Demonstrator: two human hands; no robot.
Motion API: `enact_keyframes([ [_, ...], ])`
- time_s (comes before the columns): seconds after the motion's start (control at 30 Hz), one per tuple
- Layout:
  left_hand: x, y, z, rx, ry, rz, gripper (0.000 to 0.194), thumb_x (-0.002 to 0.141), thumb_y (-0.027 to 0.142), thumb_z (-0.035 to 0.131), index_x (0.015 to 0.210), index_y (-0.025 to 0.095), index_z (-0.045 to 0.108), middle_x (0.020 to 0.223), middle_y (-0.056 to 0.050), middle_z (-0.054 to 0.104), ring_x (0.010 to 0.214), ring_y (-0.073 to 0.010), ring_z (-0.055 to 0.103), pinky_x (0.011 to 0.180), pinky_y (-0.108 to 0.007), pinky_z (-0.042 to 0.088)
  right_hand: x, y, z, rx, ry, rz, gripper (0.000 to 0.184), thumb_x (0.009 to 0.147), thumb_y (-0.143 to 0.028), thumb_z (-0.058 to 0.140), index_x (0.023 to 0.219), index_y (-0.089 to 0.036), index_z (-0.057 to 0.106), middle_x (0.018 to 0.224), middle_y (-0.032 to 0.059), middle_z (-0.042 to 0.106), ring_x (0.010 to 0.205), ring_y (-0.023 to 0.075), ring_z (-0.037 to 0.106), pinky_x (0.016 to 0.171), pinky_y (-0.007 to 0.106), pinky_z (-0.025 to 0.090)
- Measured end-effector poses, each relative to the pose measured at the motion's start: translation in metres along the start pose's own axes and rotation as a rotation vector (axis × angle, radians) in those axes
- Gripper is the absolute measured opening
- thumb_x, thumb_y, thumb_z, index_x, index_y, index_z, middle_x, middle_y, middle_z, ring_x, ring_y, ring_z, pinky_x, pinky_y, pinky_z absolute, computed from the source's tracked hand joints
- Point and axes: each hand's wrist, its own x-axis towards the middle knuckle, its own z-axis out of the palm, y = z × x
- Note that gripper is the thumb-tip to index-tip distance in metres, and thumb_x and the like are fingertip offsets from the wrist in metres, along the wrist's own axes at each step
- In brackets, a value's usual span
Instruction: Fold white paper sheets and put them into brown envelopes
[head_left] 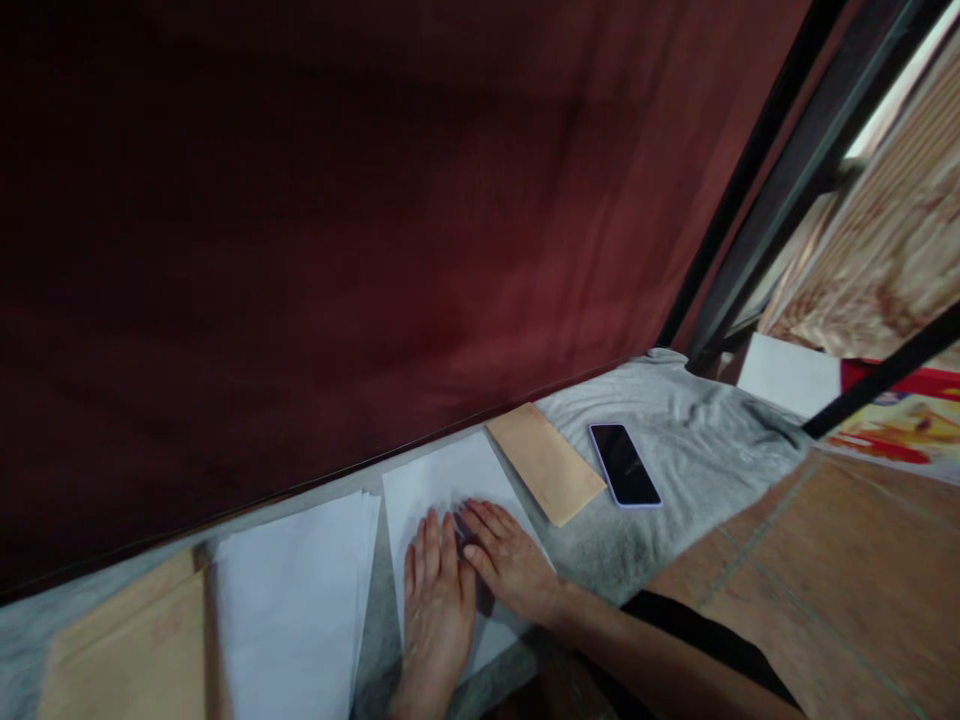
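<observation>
The white sheet [442, 468] lies on the grey cloth [697, 415], at 6 o'clock in the view, under 2 bare hands. The left hand [439, 610] rests palm down on its lower part, fingers extended and slightly parted, pointing to 12 o'clock. The right hand [514, 565] rests palm down at the left hand's 2 o'clock, fingers extended close together toward 10 o'clock; I cannot tell whether its thumb touches the left hand.

From the sheet, 1 tan envelope [546, 465] lies just beside it at 2 o'clock, with 1 phone [626, 467], screen dark, beyond it. Near the sheet at 8 o'clock is a stack of white paper [292, 600]; farther that way lie tan envelopes [131, 640], number unclear. The dark red fabric [420, 260] rises toward 12 o'clock. The tiled floor [832, 570] shows at 4 o'clock.
</observation>
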Motion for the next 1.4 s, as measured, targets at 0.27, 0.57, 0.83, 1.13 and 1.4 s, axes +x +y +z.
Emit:
enact_keyframes([
  [0.27,-0.014,-0.002,0.013,0.12,0.076,-0.022,0.066,0.098,0.033,0.034,0.156,0.004,0.02,0.156,-0.024,0.038,0.148,-0.0326,0.032,0.117,-0.053,0.034,-0.014,0.005,0.01,-0.176,0.054,-0.039,0.057,0.101,-0.037,0.049,0.152,-0.012,0.04,0.156,0.0153,0.039,0.144,0.0265,0.039,0.119,0.045,0.035],
  [0.57,-0.029,-0.008,0.002,0.121,0.086,-0.072,0.073,0.1,0.044,0.032,0.156,0.001,0.017,0.155,-0.027,0.037,0.146,-0.0363,0.033,0.115,-0.054,0.036,-0.026,0.015,0.0,-0.21,0.024,-0.035,0.062,0.102,-0.039,0.046,0.155,-0.011,0.032,0.157,0.0154,0.037,0.145,0.0262,0.036,0.12,0.044,0.032],
  [0.83,-0.029,-0.01,-0.007,0.133,0.036,-0.056,0.071,0.097,0.037,0.036,0.156,0.001,0.02,0.157,-0.023,0.036,0.148,-0.0332,0.029,0.119,-0.053,0.031,-0.036,0.024,-0.009,-0.221,-0.003,-0.064,0.06,0.102,-0.038,0.045,0.155,-0.012,0.034,0.158,0.0134,0.036,0.145,0.0255,0.036,0.119,0.045,0.032],
  [1.13,-0.039,0.021,-0.015,0.082,-0.041,0.182,0.065,0.096,0.021,0.037,0.157,0.009,0.018,0.159,-0.014,0.036,0.149,-0.0251,0.029,0.118,-0.049,0.035,-0.038,0.023,-0.01,-0.239,0.032,-0.045,0.056,0.103,-0.036,0.043,0.154,-0.014,0.035,0.156,0.0127,0.04,0.144,0.0245,0.038,0.12,0.046,0.032],
  [1.4,-0.049,0.018,-0.006,0.061,-0.036,0.27,0.063,0.096,0.018,0.036,0.157,0.012,0.02,0.157,-0.016,0.039,0.147,-0.0252,0.033,0.119,-0.051,0.031,-0.045,-0.009,-0.009,-0.123,-0.059,-0.176,0.058,0.105,-0.037,0.036,0.157,-0.013,0.027,0.16,0.0103,0.034,0.148,0.0209,0.03,0.121,0.043,0.031],
])
